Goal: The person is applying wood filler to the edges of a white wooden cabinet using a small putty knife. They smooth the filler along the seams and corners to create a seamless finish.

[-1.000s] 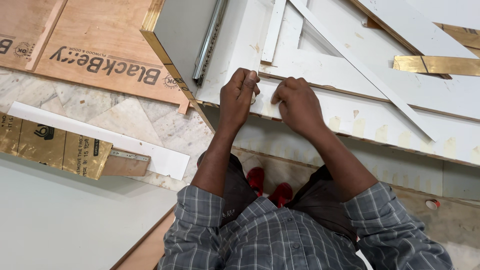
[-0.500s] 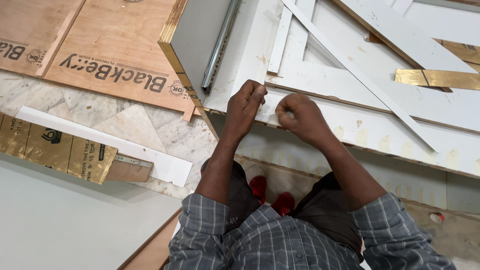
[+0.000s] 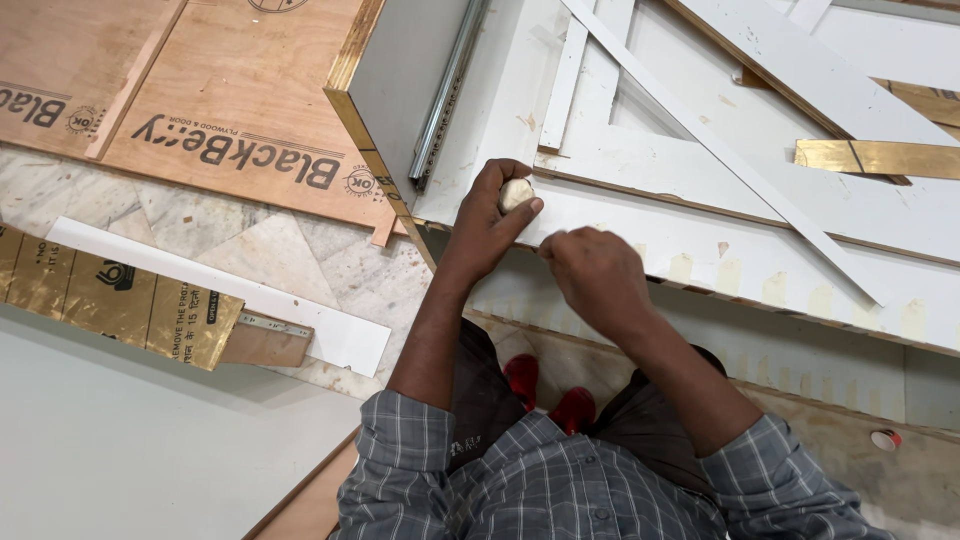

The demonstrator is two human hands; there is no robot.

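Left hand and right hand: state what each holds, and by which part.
Left hand grips a small pale roll by its sides. Right hand pinches something at the white panel; what, cannot be told.

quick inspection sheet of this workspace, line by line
surface: white laminated board, pale tape tabs along its near edge
job's things: small roll of pale tape
clutter: loose white strips, gold-edged strip, metal drawer slide
hands: left hand grips the roll; right hand pinches at the board edge, what it pinches is hidden
cables: nothing seen
surroundings: plywood sheets on marble floor, red footwear
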